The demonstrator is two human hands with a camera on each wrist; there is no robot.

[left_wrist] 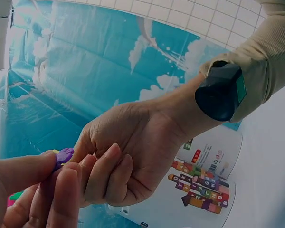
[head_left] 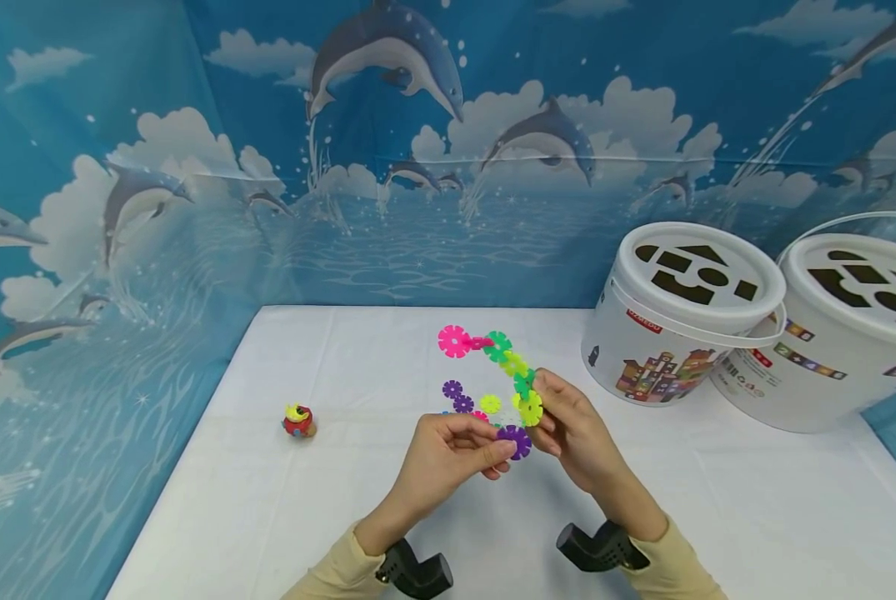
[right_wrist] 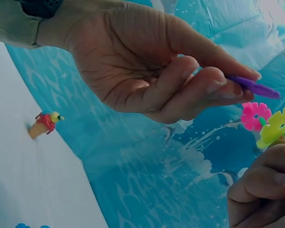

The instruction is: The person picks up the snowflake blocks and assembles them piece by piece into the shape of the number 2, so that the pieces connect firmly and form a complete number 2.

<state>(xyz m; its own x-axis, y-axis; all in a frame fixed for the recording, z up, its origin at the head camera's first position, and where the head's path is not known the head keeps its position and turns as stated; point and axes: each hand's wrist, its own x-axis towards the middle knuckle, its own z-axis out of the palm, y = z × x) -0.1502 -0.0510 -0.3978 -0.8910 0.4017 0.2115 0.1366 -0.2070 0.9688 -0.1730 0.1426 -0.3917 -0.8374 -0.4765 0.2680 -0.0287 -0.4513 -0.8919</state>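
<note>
My left hand (head_left: 443, 458) pinches a purple notched plastic disc (head_left: 521, 440) between thumb and fingers. In the right wrist view, the purple disc (right_wrist: 259, 89) is seen nearly edge-on, sticking out past the fingertips. My right hand (head_left: 583, 437) grips the near end of a curved chain of linked notched discs, by a yellow disc (head_left: 530, 408). From there the chain runs up through green and yellow-green pieces to a pink disc (head_left: 454, 342) at its far end. The purple disc is close beside the chain's yellow end.
Loose discs lie behind my left hand, among them a purple disc (head_left: 452, 389) and a yellow disc (head_left: 490, 404). A small red and yellow bird figure (head_left: 298, 422) stands on the left of the white table (head_left: 267, 508). Two lidded white buckets (head_left: 605, 342) stand at right.
</note>
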